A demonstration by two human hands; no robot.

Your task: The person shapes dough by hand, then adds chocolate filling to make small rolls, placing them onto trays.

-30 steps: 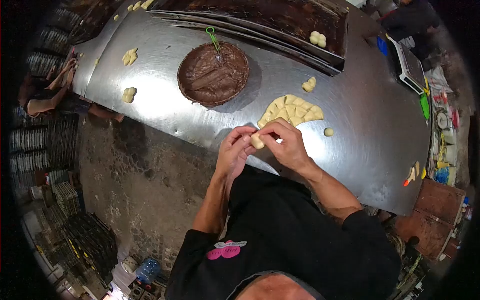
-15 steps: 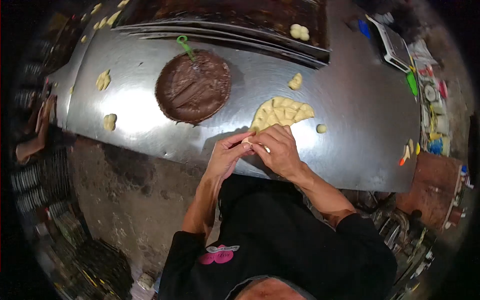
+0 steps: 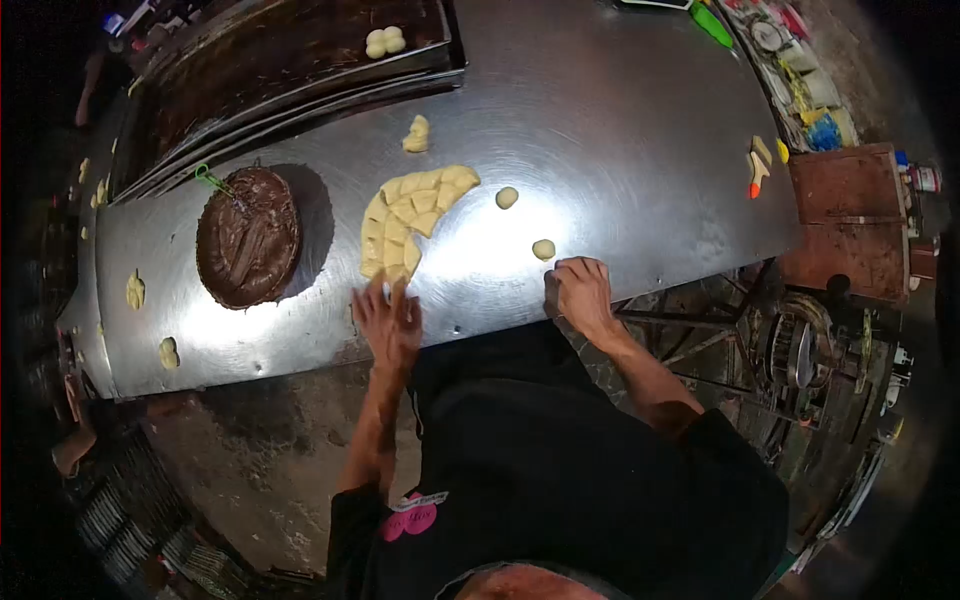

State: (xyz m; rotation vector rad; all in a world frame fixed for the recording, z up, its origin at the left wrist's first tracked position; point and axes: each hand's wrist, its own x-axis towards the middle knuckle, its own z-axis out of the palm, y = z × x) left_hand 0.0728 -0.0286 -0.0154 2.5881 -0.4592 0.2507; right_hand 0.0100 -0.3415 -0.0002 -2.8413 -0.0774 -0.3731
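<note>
A flat, scored sheet of pale dough [image 3: 400, 215] lies on the metal table [image 3: 620, 150]. My left hand [image 3: 387, 322] is at its lower end, fingers spread and slightly blurred, with nothing seen in them. Near the table's front edge, my right hand [image 3: 584, 290] has its fingers bent just below a small dough ball [image 3: 543, 249]; whether it holds anything is hidden. A second dough ball [image 3: 507, 197] rests farther up, right of the sheet. Above the sheet sits a loose lump of dough [image 3: 416, 134].
A round container of brown paste [image 3: 249, 238] with a green-handled tool [image 3: 210, 178] stands left. Behind it, a dark tray [image 3: 290, 75] holds a cluster of dough balls [image 3: 385, 41]. Dough pieces [image 3: 136, 290] lie at far left. Another person's arm [image 3: 75, 440] shows there.
My hands have come apart, the left at the sheet and the right farther right. A second dough ball now shows on the table near my right hand. The view has shifted right.
</note>
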